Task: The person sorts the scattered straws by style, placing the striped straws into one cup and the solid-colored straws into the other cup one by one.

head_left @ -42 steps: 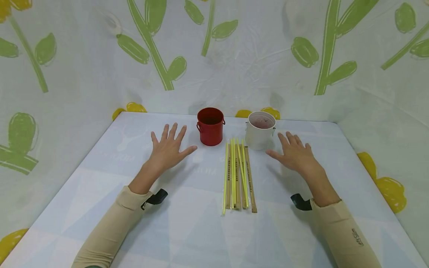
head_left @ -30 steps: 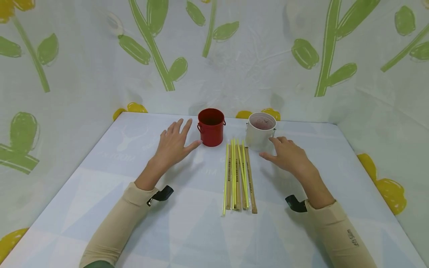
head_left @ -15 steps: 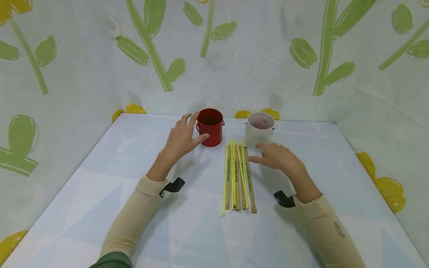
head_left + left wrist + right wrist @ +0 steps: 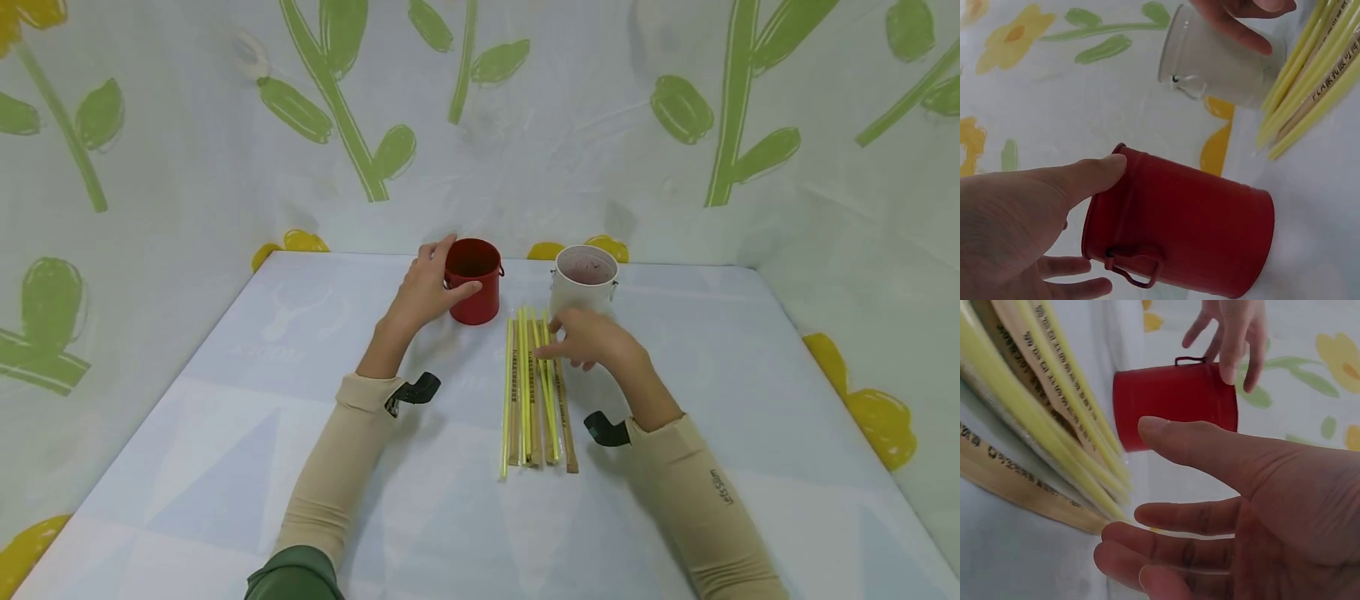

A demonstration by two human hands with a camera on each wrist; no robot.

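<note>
Straws (image 4: 525, 392) on tbl (image 4: 450, 500), L pail (image 4: 477, 308) & R pail (image 4: 576, 295) behind.

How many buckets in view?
2. Red bucket at the left hand; white bucket to the red one's right, its lower front partly covered by the right hand in the head view. No sign of a third.

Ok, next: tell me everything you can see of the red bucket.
The red bucket is round, open-topped and slightly glossy, like painted metal, with a lipped rim and small red side loops. Its inside looks dark; whatever lies at the bottom can't be made out. It stands upright on the table, left of the white bucket. The left hand is spread around its rim, thumb across its side; whether they touch is unclear.
</note>
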